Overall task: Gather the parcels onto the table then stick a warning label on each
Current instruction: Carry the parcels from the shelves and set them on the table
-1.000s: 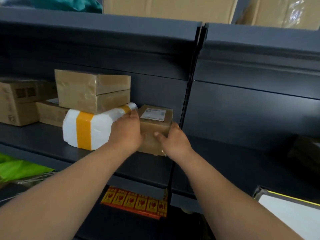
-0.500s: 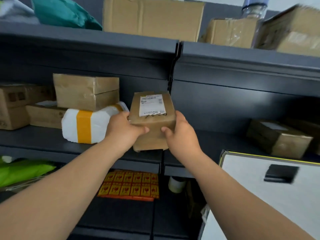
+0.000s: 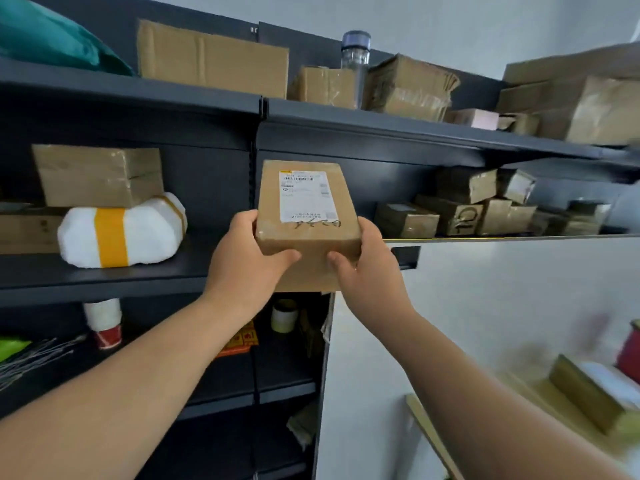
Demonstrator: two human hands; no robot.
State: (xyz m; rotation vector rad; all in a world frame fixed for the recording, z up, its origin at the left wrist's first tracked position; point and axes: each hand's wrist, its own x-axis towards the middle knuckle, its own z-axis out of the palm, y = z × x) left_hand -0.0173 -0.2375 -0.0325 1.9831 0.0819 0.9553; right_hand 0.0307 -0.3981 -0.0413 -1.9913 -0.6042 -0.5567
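I hold a small brown cardboard parcel (image 3: 304, 216) with a white shipping label in front of the dark shelving, clear of the shelf. My left hand (image 3: 246, 261) grips its left side and my right hand (image 3: 370, 268) grips its right side, thumbs on the near face. A white padded parcel with orange tape (image 3: 121, 233) lies on the middle shelf at the left, under a brown taped box (image 3: 100, 174). A sheet of orange warning labels (image 3: 242, 341) shows on a lower shelf behind my left forearm. The wooden table (image 3: 433, 434) is at the lower right, blurred, with a flat parcel (image 3: 595, 389) on it.
Several brown boxes (image 3: 485, 206) crowd the middle shelf at the right, and more cartons (image 3: 211, 60) stand on the top shelf beside a clear bottle (image 3: 355, 60). A white panel (image 3: 502, 299) fills the right. A roll of tape (image 3: 284, 315) and stacked cups (image 3: 104, 322) sit below.
Both hands have lifted the small parcel off the middle shelf and drawn it toward me. My view has swung right, so the white panel and the table have come into sight.
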